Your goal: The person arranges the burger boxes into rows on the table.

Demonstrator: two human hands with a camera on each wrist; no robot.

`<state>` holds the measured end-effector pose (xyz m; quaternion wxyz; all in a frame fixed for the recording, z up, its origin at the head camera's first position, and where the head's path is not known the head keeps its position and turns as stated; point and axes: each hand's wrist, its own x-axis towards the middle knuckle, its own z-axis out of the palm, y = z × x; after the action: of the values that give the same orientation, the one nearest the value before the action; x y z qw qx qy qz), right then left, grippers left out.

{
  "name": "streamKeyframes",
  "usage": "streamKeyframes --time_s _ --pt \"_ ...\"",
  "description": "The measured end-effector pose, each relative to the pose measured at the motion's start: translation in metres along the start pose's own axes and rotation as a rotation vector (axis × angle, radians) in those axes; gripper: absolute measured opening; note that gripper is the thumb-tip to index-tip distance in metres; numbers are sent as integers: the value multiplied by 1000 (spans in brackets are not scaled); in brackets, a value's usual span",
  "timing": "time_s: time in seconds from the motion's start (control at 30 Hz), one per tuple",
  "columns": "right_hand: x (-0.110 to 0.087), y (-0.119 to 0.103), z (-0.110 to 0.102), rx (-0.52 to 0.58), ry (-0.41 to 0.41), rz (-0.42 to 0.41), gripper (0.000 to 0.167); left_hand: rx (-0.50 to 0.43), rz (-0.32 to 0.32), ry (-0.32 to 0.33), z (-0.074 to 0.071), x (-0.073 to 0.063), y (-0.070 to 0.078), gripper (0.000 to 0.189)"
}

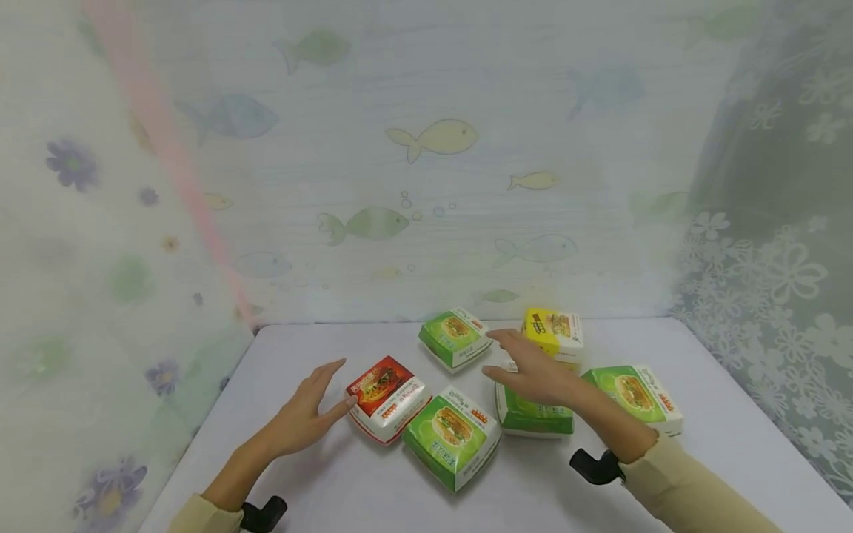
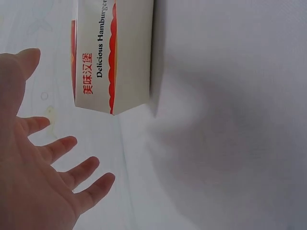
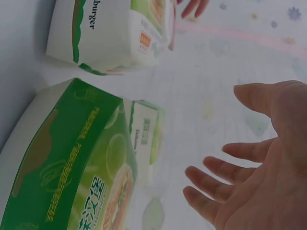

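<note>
Since neither hand grips anything, every carton's weight rests on the white table (image 1: 333, 496) alone. Nearest among the cartons is a green-and-white hamburger box, the front box (image 1: 453, 440), turned cornerwise, its burger picture upward, presumably because it stands on its base. Left of the front box, the left hand (image 1: 300, 418) is spread, thumb well apart from the fingers, perhaps because the cartons are broad. Between that hand and the front box, slightly farther back, sits a red-and-white hamburger box (image 1: 389, 400); whether the thumb touches it I cannot tell. Just right of the front box and a little behind is a second green hamburger box (image 1: 533, 423), with the right hand (image 1: 536, 376) spread above it, pinching nothing. Farther right of the front box lies a third green hamburger box (image 1: 629, 396); their uneven angles suggest loose placing rather than rows. Behind the front box stands a fourth green hamburger box (image 1: 453, 333), and behind and to its right a yellow-and-white hamburger box (image 1: 553, 329), partly hidden by the right hand. Beyond them all rises a fish-print backdrop (image 1: 433, 141).
</note>
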<state>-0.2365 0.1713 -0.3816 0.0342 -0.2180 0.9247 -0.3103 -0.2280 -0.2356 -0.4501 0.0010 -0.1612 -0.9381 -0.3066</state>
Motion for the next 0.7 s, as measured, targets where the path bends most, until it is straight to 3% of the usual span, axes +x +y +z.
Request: streamKeyframes --time_s 0.27,0.7 --pt "8 -5 5 13 -29 6 66 -50 13 -17 3 -3 2 82" --pt "28 -20 22 59 -84 13 66 -112 -67 -37 11 -2 0 82"
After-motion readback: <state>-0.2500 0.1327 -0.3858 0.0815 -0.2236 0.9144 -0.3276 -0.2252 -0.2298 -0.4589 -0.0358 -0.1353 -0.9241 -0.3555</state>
